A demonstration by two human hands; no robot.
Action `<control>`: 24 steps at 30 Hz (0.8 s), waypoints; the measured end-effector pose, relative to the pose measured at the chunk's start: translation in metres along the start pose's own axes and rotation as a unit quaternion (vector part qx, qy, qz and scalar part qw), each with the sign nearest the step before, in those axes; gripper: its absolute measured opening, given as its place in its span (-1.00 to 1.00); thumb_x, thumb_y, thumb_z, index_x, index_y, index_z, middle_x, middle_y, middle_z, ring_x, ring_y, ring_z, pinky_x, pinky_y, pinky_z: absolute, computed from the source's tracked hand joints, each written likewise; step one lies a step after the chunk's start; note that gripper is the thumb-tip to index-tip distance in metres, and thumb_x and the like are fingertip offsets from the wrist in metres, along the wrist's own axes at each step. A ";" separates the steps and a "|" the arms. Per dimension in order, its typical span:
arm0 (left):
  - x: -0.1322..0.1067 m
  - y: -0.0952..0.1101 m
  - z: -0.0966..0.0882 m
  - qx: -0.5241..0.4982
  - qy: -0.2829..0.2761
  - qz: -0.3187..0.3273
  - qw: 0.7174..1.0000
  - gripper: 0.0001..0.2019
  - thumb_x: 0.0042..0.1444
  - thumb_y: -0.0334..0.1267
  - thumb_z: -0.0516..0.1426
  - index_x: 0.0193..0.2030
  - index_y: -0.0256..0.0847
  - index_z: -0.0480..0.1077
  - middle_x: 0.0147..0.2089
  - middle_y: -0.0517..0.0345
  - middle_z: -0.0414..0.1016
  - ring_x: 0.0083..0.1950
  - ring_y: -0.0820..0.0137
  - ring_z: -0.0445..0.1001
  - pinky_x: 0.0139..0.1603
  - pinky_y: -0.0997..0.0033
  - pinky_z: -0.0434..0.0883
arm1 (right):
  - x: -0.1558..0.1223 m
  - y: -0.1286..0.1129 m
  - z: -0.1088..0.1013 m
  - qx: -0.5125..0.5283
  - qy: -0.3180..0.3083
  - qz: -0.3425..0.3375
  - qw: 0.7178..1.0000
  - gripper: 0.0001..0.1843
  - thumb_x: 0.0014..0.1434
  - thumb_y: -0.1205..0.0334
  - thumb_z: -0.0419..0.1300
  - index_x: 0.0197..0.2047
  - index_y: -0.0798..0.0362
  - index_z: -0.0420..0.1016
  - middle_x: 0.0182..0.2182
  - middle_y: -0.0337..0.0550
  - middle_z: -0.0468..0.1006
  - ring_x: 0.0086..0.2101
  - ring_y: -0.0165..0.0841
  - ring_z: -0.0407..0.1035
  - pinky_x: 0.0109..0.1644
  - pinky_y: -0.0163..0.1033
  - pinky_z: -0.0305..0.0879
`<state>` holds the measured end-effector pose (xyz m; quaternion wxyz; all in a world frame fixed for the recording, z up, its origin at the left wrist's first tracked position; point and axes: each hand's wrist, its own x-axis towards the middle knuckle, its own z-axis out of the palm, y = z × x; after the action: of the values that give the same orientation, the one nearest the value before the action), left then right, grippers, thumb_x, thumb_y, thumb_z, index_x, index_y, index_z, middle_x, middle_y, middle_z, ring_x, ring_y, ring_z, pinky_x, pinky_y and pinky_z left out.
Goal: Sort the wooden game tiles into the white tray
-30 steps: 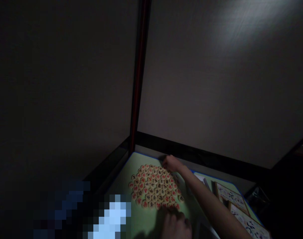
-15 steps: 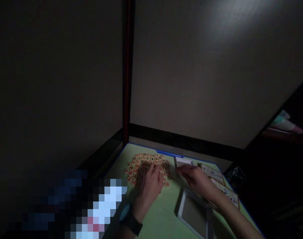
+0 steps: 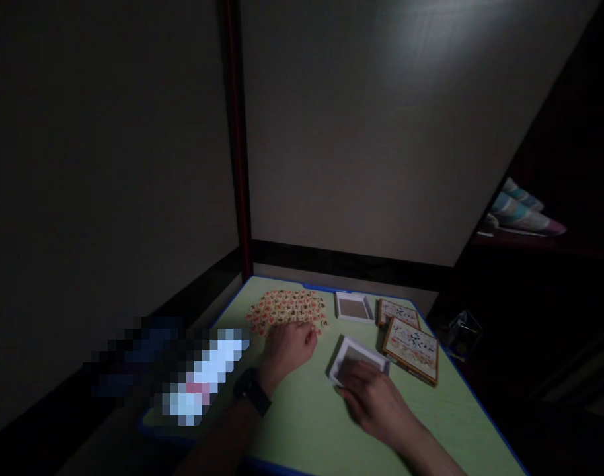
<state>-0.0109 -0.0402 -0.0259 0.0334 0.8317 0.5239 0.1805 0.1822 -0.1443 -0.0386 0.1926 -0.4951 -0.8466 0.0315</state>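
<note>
Many round xiangqi pieces, cream with red or black characters, lie close together on the green table. My left hand, a dark watch on its wrist, rests at the near edge of these pieces with its fingers curled in; whatever they hold is hidden. Over the nearer shallow white box is my right hand. Its fingers bend down into the box and its thumb is by the near wall. Blur and shadow hide anything between those fingertips. The hand covers part of the box.
Another shallow white box sits at the back of the table. Two orange-edged boxes with printed characters lie to the right. A pixelated bright patch covers the left side. Walls stand behind and left; striped fabric lies far right.
My right hand has moved from beside the far white box to the nearer one. My left hand has drawn back from amid the pieces to their near edge. The view has shifted.
</note>
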 end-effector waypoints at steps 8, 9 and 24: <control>-0.004 0.000 0.011 -0.006 0.018 0.055 0.998 -0.70 0.28 -0.14 -0.04 -0.30 -0.13 0.48 -0.33 0.12 0.58 -0.29 0.35 0.51 -0.27 0.42 0.26 | 0.000 0.003 0.001 0.101 0.145 -0.012 0.984 -0.69 0.35 0.17 0.01 -0.10 0.01 0.59 -0.23 -0.04 0.62 -0.21 -0.26 0.47 -0.08 -0.14 0.40; -0.005 0.001 0.011 -0.002 0.010 0.064 0.998 -0.71 0.27 -0.13 -0.03 -0.29 -0.12 0.48 -0.34 0.13 0.58 -0.30 0.34 0.51 -0.27 0.41 0.27 | 0.000 0.009 0.003 0.094 0.169 0.018 0.981 -0.68 0.35 0.16 0.01 -0.10 0.02 0.59 -0.21 -0.01 0.61 -0.20 -0.25 0.47 -0.07 -0.13 0.41; -0.013 0.009 0.015 -0.046 -0.015 0.141 0.989 -0.76 0.20 -0.26 0.02 -0.39 -0.16 0.48 -0.37 0.14 0.55 -0.33 0.38 0.46 -0.21 0.42 0.34 | 0.010 0.032 0.012 0.172 0.098 0.094 0.976 -0.66 0.30 0.06 0.09 -0.33 0.04 0.61 -0.33 -0.05 0.60 -0.28 -0.26 0.48 -0.17 -0.21 0.37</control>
<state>-0.0029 -0.0539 -0.0411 0.0540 0.8974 0.3922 0.1947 0.1998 -0.1178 -0.0544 0.3535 -0.5329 -0.7548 0.1462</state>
